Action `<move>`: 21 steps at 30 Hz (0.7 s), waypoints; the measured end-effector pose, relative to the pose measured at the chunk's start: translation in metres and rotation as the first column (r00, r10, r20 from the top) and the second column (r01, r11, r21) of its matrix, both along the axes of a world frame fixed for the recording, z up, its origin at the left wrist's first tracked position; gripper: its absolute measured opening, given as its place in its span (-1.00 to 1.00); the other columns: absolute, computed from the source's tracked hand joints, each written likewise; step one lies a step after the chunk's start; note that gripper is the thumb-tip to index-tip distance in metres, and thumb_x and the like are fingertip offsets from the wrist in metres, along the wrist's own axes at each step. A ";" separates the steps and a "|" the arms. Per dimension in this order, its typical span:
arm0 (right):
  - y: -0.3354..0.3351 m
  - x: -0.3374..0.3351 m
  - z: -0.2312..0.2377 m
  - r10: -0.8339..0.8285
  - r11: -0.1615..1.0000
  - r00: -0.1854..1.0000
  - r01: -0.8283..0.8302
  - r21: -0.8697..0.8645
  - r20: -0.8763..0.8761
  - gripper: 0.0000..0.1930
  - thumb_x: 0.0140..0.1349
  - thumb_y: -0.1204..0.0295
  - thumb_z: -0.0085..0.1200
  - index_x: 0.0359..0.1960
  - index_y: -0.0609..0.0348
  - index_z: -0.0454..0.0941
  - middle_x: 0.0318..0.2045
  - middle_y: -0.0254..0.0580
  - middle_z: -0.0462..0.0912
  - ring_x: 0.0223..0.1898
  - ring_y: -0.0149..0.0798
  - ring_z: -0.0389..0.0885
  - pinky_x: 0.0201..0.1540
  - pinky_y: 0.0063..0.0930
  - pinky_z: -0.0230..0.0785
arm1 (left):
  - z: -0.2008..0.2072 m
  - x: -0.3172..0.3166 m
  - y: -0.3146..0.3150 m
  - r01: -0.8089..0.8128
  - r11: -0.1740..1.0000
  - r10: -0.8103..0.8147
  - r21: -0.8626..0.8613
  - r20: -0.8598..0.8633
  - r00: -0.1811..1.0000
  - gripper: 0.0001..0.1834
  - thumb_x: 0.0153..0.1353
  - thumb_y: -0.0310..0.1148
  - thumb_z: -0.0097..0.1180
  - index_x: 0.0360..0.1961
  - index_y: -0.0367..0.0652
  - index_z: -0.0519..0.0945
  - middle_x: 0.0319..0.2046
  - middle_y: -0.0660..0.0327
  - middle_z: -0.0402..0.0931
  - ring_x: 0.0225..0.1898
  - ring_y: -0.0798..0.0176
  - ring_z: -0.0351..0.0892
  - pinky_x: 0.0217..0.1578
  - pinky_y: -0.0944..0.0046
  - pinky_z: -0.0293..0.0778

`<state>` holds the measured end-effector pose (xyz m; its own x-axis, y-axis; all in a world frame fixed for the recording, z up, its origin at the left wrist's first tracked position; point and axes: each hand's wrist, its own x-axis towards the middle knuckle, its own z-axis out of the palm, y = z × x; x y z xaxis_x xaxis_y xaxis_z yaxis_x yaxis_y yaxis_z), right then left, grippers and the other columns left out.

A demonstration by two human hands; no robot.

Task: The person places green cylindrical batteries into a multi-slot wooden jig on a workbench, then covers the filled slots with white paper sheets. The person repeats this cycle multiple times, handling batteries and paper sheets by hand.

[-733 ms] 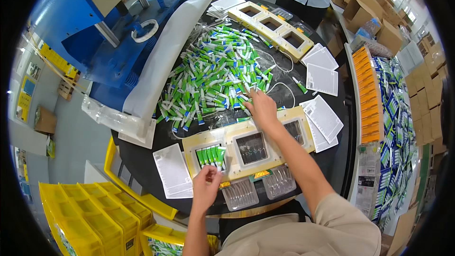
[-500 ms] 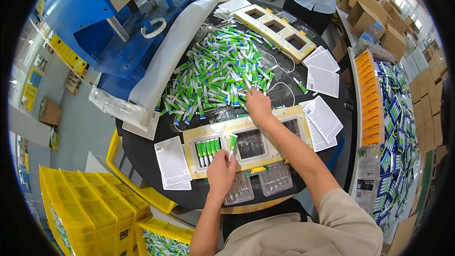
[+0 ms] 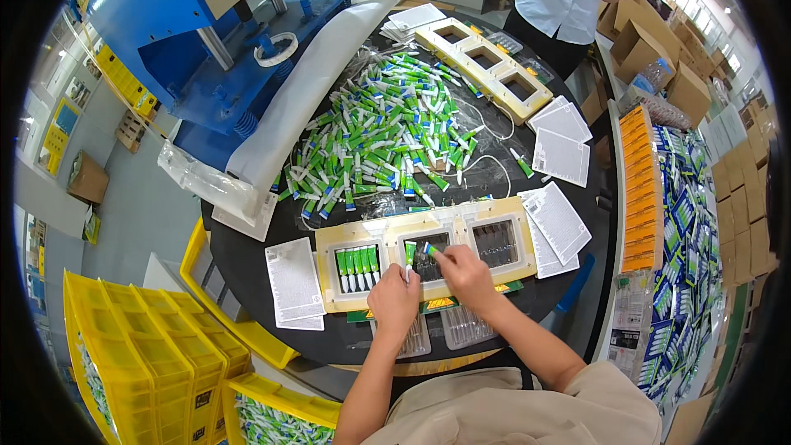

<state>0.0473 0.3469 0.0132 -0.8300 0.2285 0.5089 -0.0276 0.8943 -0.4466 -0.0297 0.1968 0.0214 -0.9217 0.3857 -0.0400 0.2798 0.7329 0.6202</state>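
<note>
— What has changed at the cream tray [image 3: 428,218]?
— The right hand [image 3: 466,272] has been brought back from the far pile [image 3: 387,136]; a green tube [image 3: 430,249] is pinched over the middle pocket. Left hand [image 3: 394,301] is rested at the near rim, fingers curled, grasp not discernible

Two cream three-window frames [image 3: 428,231] [image 3: 486,62], five tubes in the left window [image 3: 357,269], two clear trays [image 3: 465,325].

Grey floor [image 3: 132,214] seen below, blue press machine [image 3: 156,8] placed behind, yellow crates [image 3: 140,363] stacked left, cardboard boxes [image 3: 659,58] piled right.
</note>
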 end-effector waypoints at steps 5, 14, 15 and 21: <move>-0.022 -0.013 -0.016 -0.020 0.997 1.000 0.020 -0.076 -0.005 -0.73 0.16 0.63 0.22 -0.07 0.35 0.65 -0.21 -0.02 0.60 -0.20 -0.03 0.63 -0.20 -0.25 0.54 | -0.002 0.000 0.002 0.024 1.000 -0.024 -0.005 -0.020 1.000 -0.67 0.24 -0.16 0.20 -0.52 -0.17 0.51 -0.57 0.00 0.60 -0.51 -0.17 0.61 -0.46 -0.08 0.46; -0.014 -0.004 -0.002 0.095 0.992 0.996 -0.094 0.083 -0.001 -0.61 -0.04 0.62 0.18 -0.09 0.44 0.61 -0.12 0.00 0.61 -0.09 -0.05 0.60 -0.05 -0.25 0.53 | -0.005 -0.007 -0.001 0.033 0.999 -0.035 0.032 0.052 0.998 -0.70 0.23 -0.17 0.21 -0.48 -0.19 0.60 -0.58 0.05 0.62 -0.49 -0.11 0.64 -0.44 -0.02 0.49; -0.013 -0.005 -0.004 0.133 0.985 0.991 -0.133 0.107 0.004 -0.61 -0.06 0.61 0.17 -0.09 0.44 0.61 -0.11 0.01 0.61 -0.08 -0.04 0.60 -0.04 -0.24 0.54 | -0.005 -0.008 -0.001 0.027 0.998 -0.031 0.062 0.065 0.997 -0.70 0.23 -0.17 0.21 -0.49 -0.18 0.59 -0.58 0.04 0.61 -0.49 -0.12 0.64 -0.44 -0.03 0.50; -0.013 -0.008 -0.014 0.212 0.976 0.977 -0.212 -0.056 -0.002 -0.68 0.06 0.61 0.15 -0.10 0.40 0.63 0.03 0.02 0.64 0.01 0.01 0.64 0.02 -0.23 0.56 | 0.002 -0.013 -0.001 0.131 0.991 -0.131 0.009 0.067 0.989 -0.68 0.22 -0.15 0.24 -0.49 -0.20 0.62 -0.64 0.06 0.59 -0.52 -0.12 0.63 -0.47 -0.02 0.49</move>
<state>0.0390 0.3336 -0.0011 -0.8646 0.0752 0.4969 -0.2117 0.8422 -0.4958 -0.0425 0.1961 0.0238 -0.8586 0.5032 -0.0982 0.3306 0.6897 0.6443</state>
